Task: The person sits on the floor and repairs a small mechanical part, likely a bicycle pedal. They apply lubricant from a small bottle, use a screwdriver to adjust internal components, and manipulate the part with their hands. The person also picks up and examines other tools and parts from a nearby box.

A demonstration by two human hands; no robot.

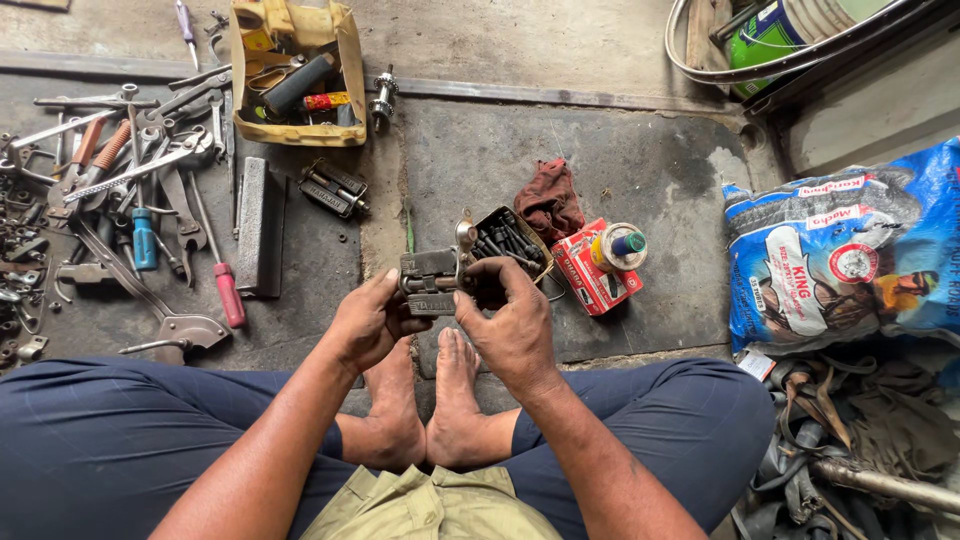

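1. We're looking straight down at a person sitting cross-legged on a concrete floor, bare feet together in the middle, dark trousers either side.
2. Both hands are up over the feet, and between them sits a dark bicycle pedal, held level just above the toes.
3. Our left hand cups the pedal from below and behind, thumb laid along its near edge, fingers curled under it.
4. Our right hand is closed around the pedal's right end, fingers wrapped over the top; the exact contact under those fingers is hidden from us.
5. Just beyond the hands, a small open box of dark bolts lies tilted on the floor, almost touching the right knuckles.
6. Right of that we spot a red carton with a spool of thread resting on it, and a maroon rag crumpled just behind.
7. Off to the left, a second pedal lies on the floor beside a long grey metal block.
8. Further left it's a sprawl of hand tools: a red-handled screwdriver, a blue-handled one, pliers and spanners.
9. Up top, a yellow tray full of oddments, a wheel hub just beside it.
10. Far right, a blue printed sack leans above a heap of old straps and tubes.
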